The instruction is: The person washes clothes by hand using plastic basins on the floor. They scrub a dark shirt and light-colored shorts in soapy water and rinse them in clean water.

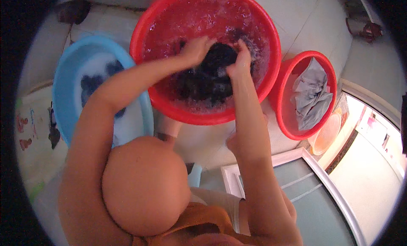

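Cloth (217, 61), dark, in red basin (199, 117) at twelve o'clock | left hand (198, 50) at its ten, right hand (242, 59) at its two, apart; grip: cannot tell | keep it low, containing drips

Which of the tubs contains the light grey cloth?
The small red tub on the right, beside the large red basin. Its light grey cloth sets it apart: that basin and the light blue tub contain dark cloth.
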{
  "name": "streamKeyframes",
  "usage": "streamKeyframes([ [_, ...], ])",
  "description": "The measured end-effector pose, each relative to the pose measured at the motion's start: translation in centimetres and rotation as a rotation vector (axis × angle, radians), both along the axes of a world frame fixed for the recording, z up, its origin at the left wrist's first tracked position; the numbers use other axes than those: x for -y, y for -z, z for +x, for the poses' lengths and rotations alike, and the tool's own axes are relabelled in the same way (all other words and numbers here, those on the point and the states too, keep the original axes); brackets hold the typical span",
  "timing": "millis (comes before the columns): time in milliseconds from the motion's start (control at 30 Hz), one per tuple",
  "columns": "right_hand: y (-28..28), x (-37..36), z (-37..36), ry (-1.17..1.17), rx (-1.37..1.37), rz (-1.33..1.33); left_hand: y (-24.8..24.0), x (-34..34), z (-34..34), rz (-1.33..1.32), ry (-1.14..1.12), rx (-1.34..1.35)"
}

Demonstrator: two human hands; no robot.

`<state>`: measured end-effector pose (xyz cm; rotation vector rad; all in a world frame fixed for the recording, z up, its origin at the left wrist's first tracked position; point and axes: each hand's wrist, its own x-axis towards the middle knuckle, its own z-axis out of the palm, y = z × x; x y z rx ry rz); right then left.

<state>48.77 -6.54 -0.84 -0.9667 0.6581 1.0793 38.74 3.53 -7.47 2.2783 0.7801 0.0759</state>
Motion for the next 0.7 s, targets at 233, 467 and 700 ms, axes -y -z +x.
streamKeyframes([
  [233,2.9,0.0,-3.0,-0.365,0.214,-0.018,-6.3,1.1,1.5,-0.147,-0.12,-0.142],
  [467,-0.1,-1.3,-4.0,-0.213,0.028,0.264,-8.3,3.4,0.6,0.203,0.381,0.3],
  [700,5.3,1.3,-0.3,-0.261,0.029,0.982,-12.5,6.1,1.2,0.379,0.528,0.183],
])
